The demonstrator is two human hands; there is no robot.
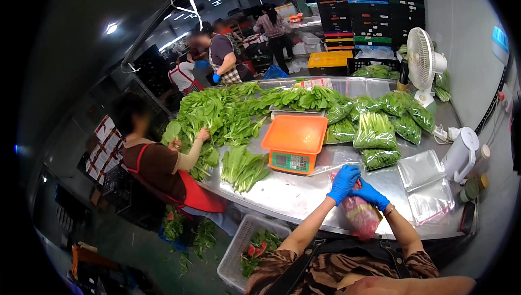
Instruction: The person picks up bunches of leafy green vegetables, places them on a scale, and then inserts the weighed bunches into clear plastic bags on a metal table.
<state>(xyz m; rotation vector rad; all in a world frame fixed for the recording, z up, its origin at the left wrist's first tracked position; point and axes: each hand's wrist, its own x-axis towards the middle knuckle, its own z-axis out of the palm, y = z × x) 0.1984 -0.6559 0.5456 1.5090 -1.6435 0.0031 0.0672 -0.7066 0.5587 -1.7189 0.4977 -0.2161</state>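
At the near edge of the metal table, I have a plastic bag with pink-red and greenish contents (361, 216) between my hands. My left hand (345, 183), in a blue glove, is closed around the gathered top of the bag. Beside it my right hand (370, 193), also blue-gloved, grips the bag near its neck. What exactly is inside the bag cannot be made out. An orange scale (296, 135) with a keypad stands just beyond, to the left. Transparent flat bags (426, 178) lie to the right of my right hand. Bagged green vegetables (377, 132) are piled farther back.
Loose leafy greens (217, 108) heap the table's left side, where a co-worker in a red apron (184, 175) handles them. A white fan (423, 56), a white kettle (460, 153) and jars line the right. A grey crate (252, 243) stands on the floor; black crates are stacked behind.
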